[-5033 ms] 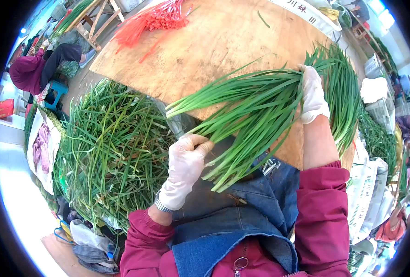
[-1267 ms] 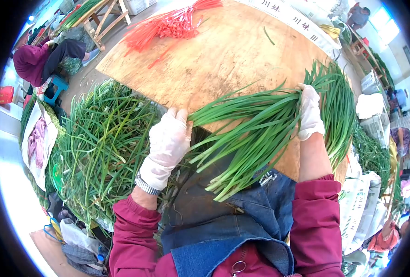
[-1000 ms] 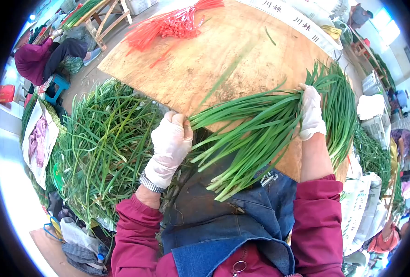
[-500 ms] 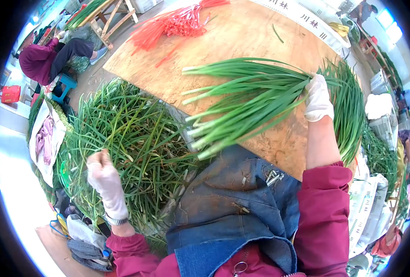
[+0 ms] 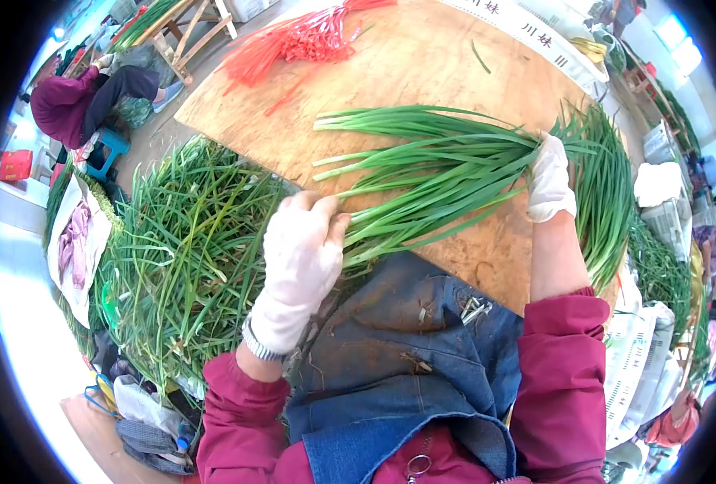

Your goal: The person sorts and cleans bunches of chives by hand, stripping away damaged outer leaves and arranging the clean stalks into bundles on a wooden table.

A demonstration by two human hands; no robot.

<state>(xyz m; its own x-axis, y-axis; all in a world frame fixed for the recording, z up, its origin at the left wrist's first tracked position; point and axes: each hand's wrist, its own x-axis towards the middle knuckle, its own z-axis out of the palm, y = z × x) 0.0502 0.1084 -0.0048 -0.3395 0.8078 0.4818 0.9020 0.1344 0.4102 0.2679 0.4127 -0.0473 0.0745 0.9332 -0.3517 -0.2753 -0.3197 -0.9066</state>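
A fanned bunch of garlic chives [image 5: 422, 173] spreads over the wooden board, pale stem ends to the left. My right hand [image 5: 551, 179], in a white glove, is closed around the leafy end of the bunch. At the lower pale ends, my left hand [image 5: 303, 250], also gloved and with a metal watch band at the wrist, has its fingers bent in on the stems. Its fingertips partly hide those stem ends. Beyond my right hand lies another pile of chives [image 5: 604, 189] along the board's right side.
A bundle of red plastic strips [image 5: 293, 52] lies on the far part of the wooden board [image 5: 422, 56]. A heap of loose green leaves [image 5: 189, 242] fills the space on my left. A white crate [image 5: 535, 40] borders the back edge. Another person [image 5: 72, 101] sits at far left.
My left hand has moved right and up from above the leaf heap to the pale ends of the chives. My right hand keeps its grip, nearly in place.
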